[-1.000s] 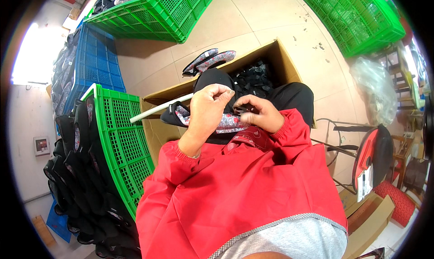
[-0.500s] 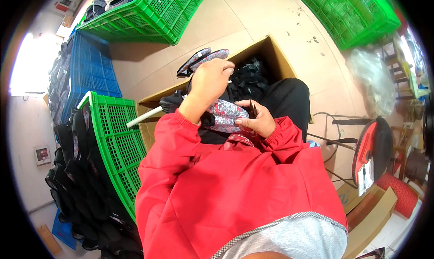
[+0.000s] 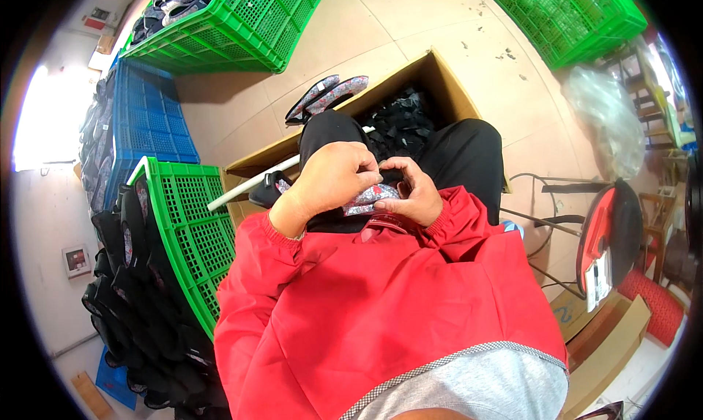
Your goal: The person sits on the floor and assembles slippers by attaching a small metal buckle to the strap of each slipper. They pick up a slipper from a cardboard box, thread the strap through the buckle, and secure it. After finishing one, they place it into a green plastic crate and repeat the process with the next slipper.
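Observation:
A grey, red-flecked patterned shoe [image 3: 372,196] lies at my lap, mostly hidden by my hands. My right hand [image 3: 416,193] grips its right end with thumb and curled fingers. From the left, my left hand [image 3: 333,172] bends over the shoe, thumb and forefinger pinched close to the right fingertips; whatever is between them is hidden. Left of my left wrist sits a dark shoe [image 3: 269,190] with a patterned lining. Beyond my left knee, a pair of patterned slippers with dark edging [image 3: 338,93] rests by the carton's far edge.
An open carton [image 3: 455,90] before me holds black pieces [image 3: 401,123]. A white rod [image 3: 253,182] crosses its left side. Green crates [image 3: 187,229] and a blue crate [image 3: 150,116] stand left, beside piled black shoes [image 3: 139,295]. A round-seated folding stool [image 3: 597,233] stands right.
My left hand has come back from near the far pair of slippers to the shoe at my lap. The dark pointed item seen earlier in my right hand is now hidden.

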A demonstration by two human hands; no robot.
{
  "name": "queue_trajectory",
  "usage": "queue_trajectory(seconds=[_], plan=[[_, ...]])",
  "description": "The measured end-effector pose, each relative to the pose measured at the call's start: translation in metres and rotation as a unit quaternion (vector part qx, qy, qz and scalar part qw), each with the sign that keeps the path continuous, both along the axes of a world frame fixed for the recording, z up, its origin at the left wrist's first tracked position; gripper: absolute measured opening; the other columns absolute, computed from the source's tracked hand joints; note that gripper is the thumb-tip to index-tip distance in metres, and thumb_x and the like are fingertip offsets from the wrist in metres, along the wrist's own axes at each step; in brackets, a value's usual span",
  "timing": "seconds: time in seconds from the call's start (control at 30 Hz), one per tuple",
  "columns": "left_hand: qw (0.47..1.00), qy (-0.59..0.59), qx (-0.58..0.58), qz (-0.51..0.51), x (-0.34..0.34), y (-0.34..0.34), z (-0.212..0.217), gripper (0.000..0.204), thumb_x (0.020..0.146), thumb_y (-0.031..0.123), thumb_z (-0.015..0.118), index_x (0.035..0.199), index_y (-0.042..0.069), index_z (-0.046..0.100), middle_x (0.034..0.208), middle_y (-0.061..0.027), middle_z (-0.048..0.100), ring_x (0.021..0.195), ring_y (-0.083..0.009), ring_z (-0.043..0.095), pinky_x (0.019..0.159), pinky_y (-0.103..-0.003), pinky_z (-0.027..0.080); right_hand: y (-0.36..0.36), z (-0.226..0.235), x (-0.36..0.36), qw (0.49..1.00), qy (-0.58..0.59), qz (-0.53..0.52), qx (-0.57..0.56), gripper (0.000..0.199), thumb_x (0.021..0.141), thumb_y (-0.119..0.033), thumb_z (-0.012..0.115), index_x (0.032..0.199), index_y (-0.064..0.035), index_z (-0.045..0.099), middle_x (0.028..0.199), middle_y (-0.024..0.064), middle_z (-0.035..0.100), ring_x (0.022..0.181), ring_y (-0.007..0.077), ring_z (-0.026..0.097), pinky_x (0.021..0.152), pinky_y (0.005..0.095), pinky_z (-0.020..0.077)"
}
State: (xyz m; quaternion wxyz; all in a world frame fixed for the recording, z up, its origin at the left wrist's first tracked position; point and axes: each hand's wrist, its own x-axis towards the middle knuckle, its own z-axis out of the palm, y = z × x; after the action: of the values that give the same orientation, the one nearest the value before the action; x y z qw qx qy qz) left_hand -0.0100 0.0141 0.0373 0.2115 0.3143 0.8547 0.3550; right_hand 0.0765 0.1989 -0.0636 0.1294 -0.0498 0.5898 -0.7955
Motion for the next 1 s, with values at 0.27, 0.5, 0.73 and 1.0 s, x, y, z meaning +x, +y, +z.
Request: queue_trajectory(seconds=[0.27, 0.5, 0.73, 1.0], plan=[[0.991, -0.014, 0.028, 0.131, 0.015, -0.006, -0.007, 0.014, 0.084, 0.012, 0.069, 0.084, -0.002, 0.067, 0.081, -0.0112, 0.065, 0.074, -0.0209, 0.064, 0.068, -0.033, 0.049, 0.016, -0.003, -0.01, 0.993, 0.039, 0.075, -0.082, 0.05, 0.089, -0.014, 0.074, 0.13, -0.0031, 0.046, 0.117, 0.0063, 0.059, 0.104, 0.0116, 0.056, 0.092, 0.0288, 0.0471], [0.991, -0.017, 0.029, 0.129, 0.017, -0.006, -0.011, 0.014, 0.085, 0.012, 0.067, 0.085, -0.002, 0.066, 0.08, -0.0115, 0.065, 0.074, -0.0213, 0.064, 0.069, -0.033, 0.05, 0.029, 0.001, -0.019, 0.987, 0.079, 0.121, 0.068, 0.029, 0.102, -0.021, 0.054, 0.123, -0.0009, 0.056, 0.104, 0.0079, 0.064, 0.094, 0.0156, 0.057, 0.085, 0.0292, 0.048], [0.992, -0.006, 0.023, 0.123, 0.016, -0.004, -0.013, 0.014, 0.086, 0.012, 0.065, 0.085, -0.002, 0.066, 0.081, -0.0128, 0.066, 0.075, -0.0227, 0.065, 0.07, -0.034, 0.05, 0.025, 0.013, -0.024, 0.964, 0.13, 0.13, 0.194, 0.029, 0.094, -0.021, 0.067, 0.118, -0.0056, 0.066, 0.099, 0.0103, 0.064, 0.093, 0.0209, 0.061, 0.084, 0.0323, 0.0482], [0.991, -0.001, 0.018, 0.13, 0.016, -0.002, -0.015, 0.014, 0.086, 0.012, 0.064, 0.085, -0.002, 0.066, 0.081, -0.0135, 0.066, 0.076, -0.025, 0.066, 0.071, -0.035, 0.051, 0.019, 0.017, -0.026, 0.964, 0.111, 0.095, 0.221, 0.028, 0.091, -0.022, 0.071, 0.114, -0.0065, 0.07, 0.096, 0.0112, 0.064, 0.088, 0.0244, 0.064, 0.079, 0.0323, 0.0498]])
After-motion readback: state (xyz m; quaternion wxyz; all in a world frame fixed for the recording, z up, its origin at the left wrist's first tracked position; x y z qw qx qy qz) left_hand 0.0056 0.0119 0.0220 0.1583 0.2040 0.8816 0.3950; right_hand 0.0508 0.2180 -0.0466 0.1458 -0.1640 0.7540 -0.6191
